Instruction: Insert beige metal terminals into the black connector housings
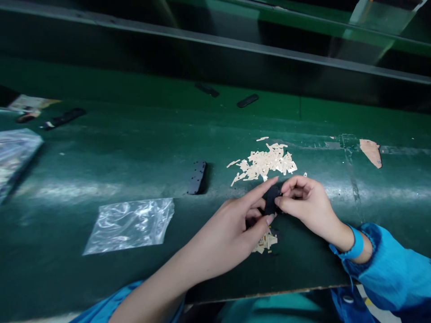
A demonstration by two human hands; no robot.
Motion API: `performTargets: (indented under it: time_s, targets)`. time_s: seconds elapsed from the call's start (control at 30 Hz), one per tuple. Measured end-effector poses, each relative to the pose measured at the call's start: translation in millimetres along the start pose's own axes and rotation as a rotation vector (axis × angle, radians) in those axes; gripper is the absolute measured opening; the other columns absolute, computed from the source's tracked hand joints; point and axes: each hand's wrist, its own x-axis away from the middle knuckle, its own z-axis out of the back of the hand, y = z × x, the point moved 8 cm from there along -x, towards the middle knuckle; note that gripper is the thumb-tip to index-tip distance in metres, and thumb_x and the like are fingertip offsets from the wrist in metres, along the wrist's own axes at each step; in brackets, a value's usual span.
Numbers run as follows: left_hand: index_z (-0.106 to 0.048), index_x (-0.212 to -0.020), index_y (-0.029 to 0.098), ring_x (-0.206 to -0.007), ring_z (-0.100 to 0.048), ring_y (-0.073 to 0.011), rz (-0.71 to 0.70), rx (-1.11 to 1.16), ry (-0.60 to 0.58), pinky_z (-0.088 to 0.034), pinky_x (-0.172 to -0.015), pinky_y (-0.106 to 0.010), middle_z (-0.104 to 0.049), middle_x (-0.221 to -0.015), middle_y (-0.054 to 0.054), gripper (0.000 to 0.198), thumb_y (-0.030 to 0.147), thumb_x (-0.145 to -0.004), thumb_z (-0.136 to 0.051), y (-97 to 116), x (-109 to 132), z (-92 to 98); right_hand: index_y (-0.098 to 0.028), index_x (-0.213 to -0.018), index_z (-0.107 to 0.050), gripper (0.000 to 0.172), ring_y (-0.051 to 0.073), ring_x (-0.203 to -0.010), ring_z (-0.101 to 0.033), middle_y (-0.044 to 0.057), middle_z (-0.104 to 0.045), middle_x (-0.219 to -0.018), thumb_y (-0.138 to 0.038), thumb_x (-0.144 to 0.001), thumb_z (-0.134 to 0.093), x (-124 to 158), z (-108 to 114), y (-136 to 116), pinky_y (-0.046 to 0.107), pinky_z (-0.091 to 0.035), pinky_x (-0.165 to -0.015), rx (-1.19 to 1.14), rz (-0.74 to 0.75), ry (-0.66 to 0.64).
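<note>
The small black part is pinched between the closed fingers of the left hand and the right hand just above the green surface, and should be kept steady near the pale tabs.

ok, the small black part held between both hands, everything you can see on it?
The small black part is dark, matte, plastic-looking, roughly oblong and mostly hidden by fingers. The left hand pinches it from the left and below, the right hand from the right. It is held just above the green work surface, near the pile of pale small pieces. Finer detail cannot be made out.
</note>
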Motion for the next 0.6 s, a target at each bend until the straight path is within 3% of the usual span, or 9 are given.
performTargets:
  time_s: [0.27,0.6]
  targets:
    - [-0.032,-0.165,0.024,-0.068,-0.064,-0.0159,0.060,0.074,0.028,-0.050,-0.059,-0.027,-0.066,-0.081,0.001,0.069,0.030,-0.099,-0.053,-1.4,-0.7,1.9,-0.022,-0.080,-0.061,0.024,0.013,-0.065,-0.059,-0.004,-0.061,-0.075,-0.022,-0.064,-0.079,2.5,-1.2,-2.8,0.026,-0.044,-0.058,0.085,0.028,-0.013]
    - [-0.037,-0.162,0.029,-0.073,-0.066,-0.0164,0.097,0.187,0.002,-0.052,-0.061,-0.027,-0.067,-0.090,0.000,0.067,0.036,-0.099,-0.058,-1.6,1.6,4.6,-0.021,-0.075,-0.073,0.012,0.013,-0.061,-0.061,-0.001,-0.071,-0.069,-0.030,-0.078,-0.080,2.8,-6.4,0.9,0.027,-0.046,-0.061,0.009,0.017,-0.139]
